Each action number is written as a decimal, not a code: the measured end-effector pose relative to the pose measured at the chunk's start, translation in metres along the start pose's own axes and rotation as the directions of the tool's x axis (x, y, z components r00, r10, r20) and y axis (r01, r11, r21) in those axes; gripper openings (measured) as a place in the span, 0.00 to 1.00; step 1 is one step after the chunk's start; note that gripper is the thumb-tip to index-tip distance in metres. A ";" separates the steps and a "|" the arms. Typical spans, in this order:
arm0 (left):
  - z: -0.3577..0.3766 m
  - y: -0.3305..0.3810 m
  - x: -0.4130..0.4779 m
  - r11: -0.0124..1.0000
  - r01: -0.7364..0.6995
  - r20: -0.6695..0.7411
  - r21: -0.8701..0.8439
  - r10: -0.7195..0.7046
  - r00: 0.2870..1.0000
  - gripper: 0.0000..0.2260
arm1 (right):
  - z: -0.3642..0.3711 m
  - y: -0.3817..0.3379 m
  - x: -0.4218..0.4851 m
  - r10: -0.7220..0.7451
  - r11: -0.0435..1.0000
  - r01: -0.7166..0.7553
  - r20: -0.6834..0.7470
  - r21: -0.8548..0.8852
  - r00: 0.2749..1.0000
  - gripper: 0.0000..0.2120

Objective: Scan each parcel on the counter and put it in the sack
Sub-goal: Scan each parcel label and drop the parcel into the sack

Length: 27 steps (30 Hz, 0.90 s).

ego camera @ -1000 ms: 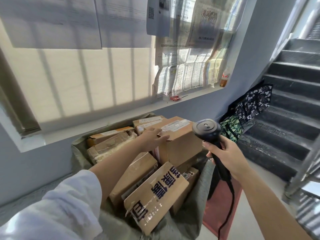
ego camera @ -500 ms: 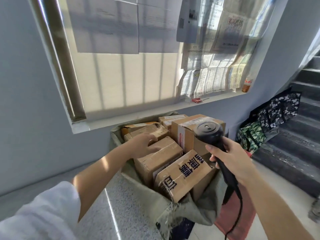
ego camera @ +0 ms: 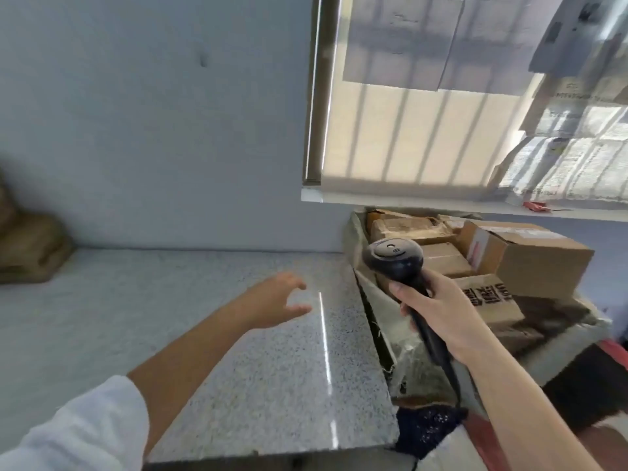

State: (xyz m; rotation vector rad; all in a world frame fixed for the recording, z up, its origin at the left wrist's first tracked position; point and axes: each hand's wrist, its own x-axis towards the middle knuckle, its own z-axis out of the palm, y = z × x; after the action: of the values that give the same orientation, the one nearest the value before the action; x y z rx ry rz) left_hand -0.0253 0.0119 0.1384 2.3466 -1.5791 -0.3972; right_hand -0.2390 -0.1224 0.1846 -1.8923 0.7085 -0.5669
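My right hand [ego camera: 438,311] grips a black handheld scanner [ego camera: 394,260] over the near edge of the grey-green sack [ego camera: 407,355]. The sack stands right of the counter and holds several cardboard parcels, among them a large brown box [ego camera: 533,260] and one with dark printed characters [ego camera: 489,297]. My left hand [ego camera: 275,300] hovers empty over the speckled grey counter [ego camera: 204,334], fingers spread. A brown parcel [ego camera: 27,253] sits at the counter's far left edge, blurred and partly cut off.
A pale wall runs behind the counter. A window sill [ego camera: 441,202] with a paper-covered window hangs above the sack. Red and dark fabric [ego camera: 577,396] lies on the floor to the right of the sack.
My left hand left the parcels in the sack and swung left over the counter, empty. The view turned left, showing the counter and the parcel at its far end. The scanner stays in my right hand.
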 end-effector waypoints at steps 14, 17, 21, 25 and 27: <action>-0.028 -0.127 -0.214 0.883 0.465 -0.232 -0.064 -0.466 0.854 0.24 | 0.211 -0.053 -0.024 -0.063 0.993 0.094 0.377 -0.066 0.924 0.09; -0.037 -0.163 -0.252 0.842 0.533 -0.216 -0.086 -0.538 0.815 0.24 | 0.261 -0.070 -0.027 -0.080 0.989 0.124 0.419 -0.078 0.905 0.09; -0.053 -0.217 -0.298 0.799 0.594 -0.186 -0.090 -0.600 0.778 0.25 | 0.324 -0.083 -0.032 -0.045 0.991 0.094 0.420 -0.097 0.906 0.11; -0.071 -0.268 -0.328 0.765 0.627 -0.190 -0.146 -0.644 0.741 0.26 | 0.370 -0.095 -0.034 -0.030 0.989 0.085 0.407 -0.119 0.913 0.12; -0.078 -0.285 -0.333 0.750 0.614 -0.213 -0.246 -0.660 0.721 0.26 | 0.387 -0.105 -0.031 -0.030 0.988 0.091 0.412 -0.129 0.911 0.13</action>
State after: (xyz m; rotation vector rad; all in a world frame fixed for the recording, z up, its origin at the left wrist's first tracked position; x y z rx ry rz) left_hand 0.1260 0.4309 0.1244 2.6136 -0.5348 -0.2800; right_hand 0.0168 0.1826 0.1261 -2.0867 0.4243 -0.1439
